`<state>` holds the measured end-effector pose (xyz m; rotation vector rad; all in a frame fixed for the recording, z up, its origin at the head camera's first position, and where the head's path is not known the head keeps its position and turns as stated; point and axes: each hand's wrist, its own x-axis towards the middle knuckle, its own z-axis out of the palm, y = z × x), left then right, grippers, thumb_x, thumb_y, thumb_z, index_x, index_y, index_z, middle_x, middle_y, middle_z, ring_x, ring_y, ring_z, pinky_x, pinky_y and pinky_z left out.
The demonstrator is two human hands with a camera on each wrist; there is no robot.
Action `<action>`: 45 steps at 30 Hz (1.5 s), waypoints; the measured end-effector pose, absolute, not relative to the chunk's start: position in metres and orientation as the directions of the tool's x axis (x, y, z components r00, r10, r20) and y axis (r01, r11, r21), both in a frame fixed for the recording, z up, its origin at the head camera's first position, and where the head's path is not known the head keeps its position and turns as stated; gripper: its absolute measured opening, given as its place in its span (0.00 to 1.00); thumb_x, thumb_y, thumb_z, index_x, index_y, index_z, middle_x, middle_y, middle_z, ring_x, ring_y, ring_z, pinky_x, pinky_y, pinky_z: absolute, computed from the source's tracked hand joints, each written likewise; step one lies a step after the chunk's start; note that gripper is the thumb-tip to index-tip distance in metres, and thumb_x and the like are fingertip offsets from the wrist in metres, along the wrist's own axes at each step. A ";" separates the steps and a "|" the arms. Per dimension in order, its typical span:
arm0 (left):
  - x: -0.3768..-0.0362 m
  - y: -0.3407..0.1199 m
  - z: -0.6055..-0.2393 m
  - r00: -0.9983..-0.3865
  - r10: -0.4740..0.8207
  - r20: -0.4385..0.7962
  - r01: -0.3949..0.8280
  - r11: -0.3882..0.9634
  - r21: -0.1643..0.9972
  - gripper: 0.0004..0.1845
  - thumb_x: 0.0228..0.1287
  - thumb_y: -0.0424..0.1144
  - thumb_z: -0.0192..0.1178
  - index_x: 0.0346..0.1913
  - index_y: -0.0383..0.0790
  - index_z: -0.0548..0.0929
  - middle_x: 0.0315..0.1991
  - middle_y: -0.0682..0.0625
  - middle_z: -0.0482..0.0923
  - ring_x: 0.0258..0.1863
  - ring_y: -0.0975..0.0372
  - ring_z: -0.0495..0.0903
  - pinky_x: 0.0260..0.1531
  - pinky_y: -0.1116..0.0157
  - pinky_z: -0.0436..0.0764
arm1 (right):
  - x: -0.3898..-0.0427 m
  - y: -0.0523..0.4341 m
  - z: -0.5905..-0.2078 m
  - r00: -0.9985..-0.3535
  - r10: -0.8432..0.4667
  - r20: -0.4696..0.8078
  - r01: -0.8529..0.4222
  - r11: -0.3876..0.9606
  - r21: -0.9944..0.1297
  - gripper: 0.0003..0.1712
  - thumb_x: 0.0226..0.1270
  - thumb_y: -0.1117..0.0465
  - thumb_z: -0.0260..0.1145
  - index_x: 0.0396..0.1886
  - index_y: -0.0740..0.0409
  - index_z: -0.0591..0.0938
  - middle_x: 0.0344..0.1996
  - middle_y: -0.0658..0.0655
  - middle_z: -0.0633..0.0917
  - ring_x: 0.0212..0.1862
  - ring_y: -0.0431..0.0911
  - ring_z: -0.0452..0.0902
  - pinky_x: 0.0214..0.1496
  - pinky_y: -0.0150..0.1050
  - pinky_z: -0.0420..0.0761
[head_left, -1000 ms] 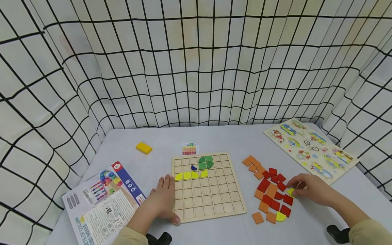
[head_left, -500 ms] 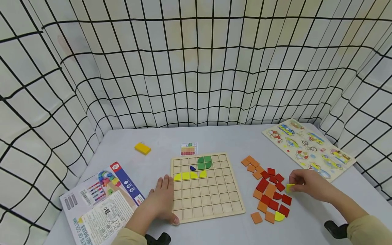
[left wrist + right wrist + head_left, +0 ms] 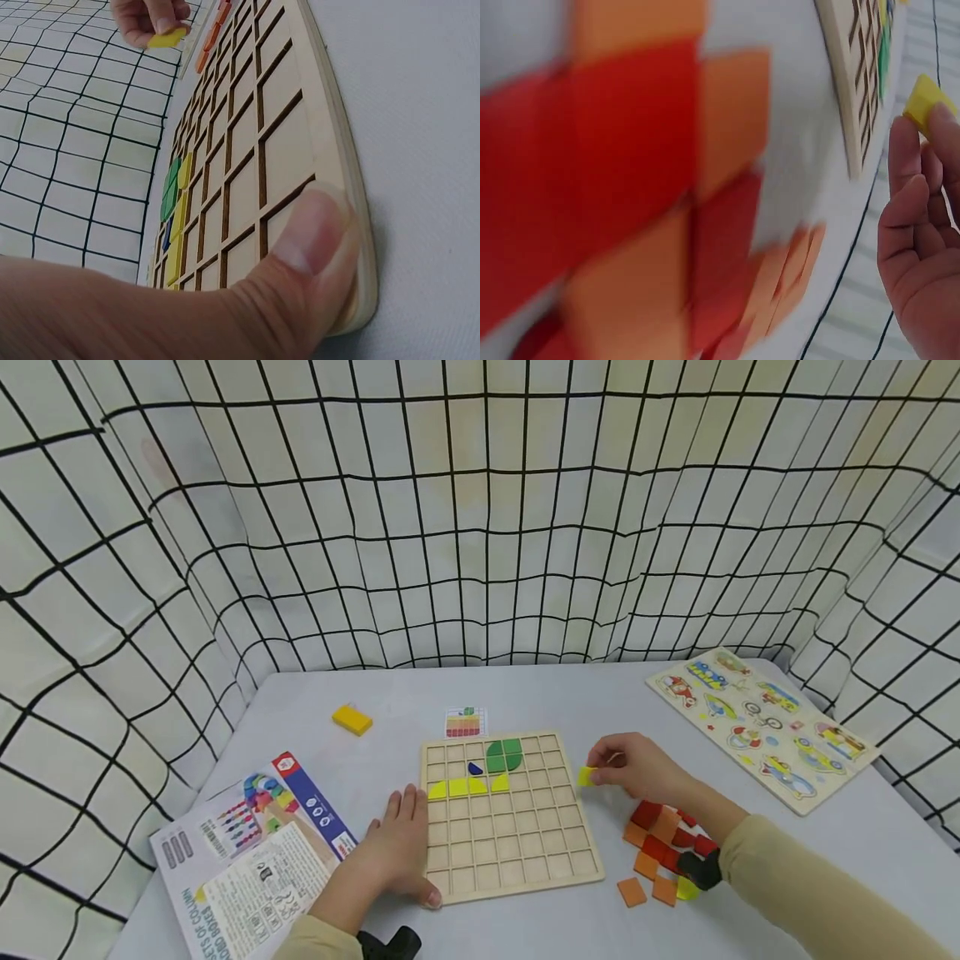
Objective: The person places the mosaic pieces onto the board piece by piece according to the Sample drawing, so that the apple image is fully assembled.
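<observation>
A yellow tile (image 3: 587, 776) is pinched between the thumb and index finger of my right hand (image 3: 633, 766), just off the right edge of the wooden grid board (image 3: 517, 843). My left hand (image 3: 397, 843) lies along the board's left edge with its fingers extended. In the left wrist view, its thumb (image 3: 315, 232) presses on the board's corner. Green pieces (image 3: 504, 757), a small blue piece (image 3: 476, 768) and a row of several yellow pieces (image 3: 457, 787) sit in the board's upper cells. Behind the board lies a small picture card (image 3: 466, 723).
Loose red (image 3: 660, 850) and orange tiles (image 3: 632, 892) are scattered right of the board, partly hidden under my right forearm. A printed box (image 3: 255, 860) lies at left. A yellow block (image 3: 352, 720) is at the back left, and a picture puzzle board (image 3: 761, 727) at the back right.
My right hand has lifted the yellow tile from beside the loose tiles and carried it left and away from me, toward the grid board. The left hand has stayed in place.
</observation>
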<state>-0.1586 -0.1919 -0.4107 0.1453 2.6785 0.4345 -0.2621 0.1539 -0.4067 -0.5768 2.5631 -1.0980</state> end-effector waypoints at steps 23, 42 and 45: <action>-0.157 -0.193 -0.407 -0.911 0.173 -0.375 0.049 0.947 0.318 0.74 0.32 0.51 0.87 0.77 0.21 0.52 0.80 0.25 0.45 0.79 0.31 0.45 0.70 0.29 0.58 | -0.279 0.051 -0.426 -0.876 -0.467 -0.118 -0.323 0.751 -0.575 0.04 0.65 0.64 0.73 0.31 0.53 0.86 0.31 0.48 0.85 0.35 0.42 0.75 0.43 0.37 0.80; -0.157 -0.193 -0.408 -0.909 0.169 -0.382 0.043 0.947 0.319 0.74 0.32 0.51 0.87 0.77 0.21 0.52 0.80 0.25 0.45 0.80 0.31 0.44 0.71 0.30 0.58 | -0.270 0.063 -0.421 -0.875 -0.479 -0.063 -0.367 0.743 -0.559 0.02 0.67 0.63 0.72 0.34 0.55 0.87 0.31 0.48 0.86 0.33 0.39 0.75 0.40 0.35 0.79; -0.157 -0.193 -0.408 -0.908 0.166 -0.384 0.039 0.947 0.318 0.74 0.33 0.51 0.87 0.78 0.21 0.52 0.80 0.25 0.45 0.80 0.31 0.44 0.71 0.30 0.58 | -0.266 0.083 -0.416 -0.878 -0.476 -0.056 -0.359 0.729 -0.582 0.02 0.68 0.63 0.71 0.35 0.57 0.86 0.31 0.49 0.85 0.34 0.40 0.74 0.38 0.34 0.77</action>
